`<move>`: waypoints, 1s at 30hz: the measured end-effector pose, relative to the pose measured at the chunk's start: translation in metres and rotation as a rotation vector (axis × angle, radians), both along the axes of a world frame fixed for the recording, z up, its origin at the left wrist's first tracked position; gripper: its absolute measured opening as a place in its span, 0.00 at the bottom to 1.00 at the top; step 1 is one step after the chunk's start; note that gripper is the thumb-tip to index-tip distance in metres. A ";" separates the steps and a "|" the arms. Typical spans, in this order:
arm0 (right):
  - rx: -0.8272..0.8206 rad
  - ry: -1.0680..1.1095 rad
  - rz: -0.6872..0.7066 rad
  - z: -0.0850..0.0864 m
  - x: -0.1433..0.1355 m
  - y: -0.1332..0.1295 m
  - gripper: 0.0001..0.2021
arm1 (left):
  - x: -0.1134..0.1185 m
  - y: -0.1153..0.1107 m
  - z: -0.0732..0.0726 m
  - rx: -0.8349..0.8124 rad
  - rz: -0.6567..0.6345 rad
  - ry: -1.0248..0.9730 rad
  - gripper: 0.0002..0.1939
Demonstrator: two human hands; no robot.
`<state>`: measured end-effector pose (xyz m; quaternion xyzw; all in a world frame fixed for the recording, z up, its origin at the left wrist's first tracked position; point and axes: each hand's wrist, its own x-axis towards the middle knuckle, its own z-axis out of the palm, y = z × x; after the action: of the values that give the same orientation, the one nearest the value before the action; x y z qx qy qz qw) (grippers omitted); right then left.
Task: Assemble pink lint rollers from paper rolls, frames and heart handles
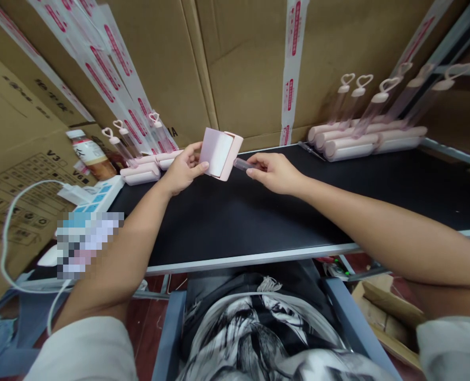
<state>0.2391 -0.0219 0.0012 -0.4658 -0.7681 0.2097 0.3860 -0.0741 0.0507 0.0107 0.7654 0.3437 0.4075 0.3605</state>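
Observation:
My left hand pinches the left edge of a pink roller-like piece with a white and lilac face, raised over the black table. On its right side, my right hand grips a short translucent handle whose left end meets the pink frame. Several similar pink rollers with clear handles and heart-shaped ends stand at the back right. A smaller group of pink rollers stands behind my left hand.
The black table has a metal front edge. At left are a drink bottle, a power strip with a white cable, and a blurred-out item. Large cardboard rises behind. An open carton sits below right.

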 end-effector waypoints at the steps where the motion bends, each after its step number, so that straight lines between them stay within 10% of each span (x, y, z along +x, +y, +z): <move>1: 0.001 -0.005 0.008 0.000 0.000 0.000 0.17 | 0.001 -0.001 0.000 -0.003 -0.015 0.014 0.48; 15: -0.109 0.067 0.050 -0.006 -0.003 0.000 0.09 | 0.017 -0.016 -0.001 -0.032 -0.144 0.169 0.60; 23: -0.553 0.553 0.100 0.006 -0.022 -0.016 0.13 | 0.032 -0.029 -0.004 0.327 0.162 0.536 0.64; 30: -0.706 0.721 0.255 0.012 -0.021 -0.025 0.10 | 0.063 -0.071 0.012 0.740 0.212 0.852 0.40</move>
<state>0.2177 -0.0469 0.0134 -0.3687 -0.5195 0.6483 0.4170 -0.0111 -0.0206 0.0227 0.8986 0.3680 0.1903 -0.1446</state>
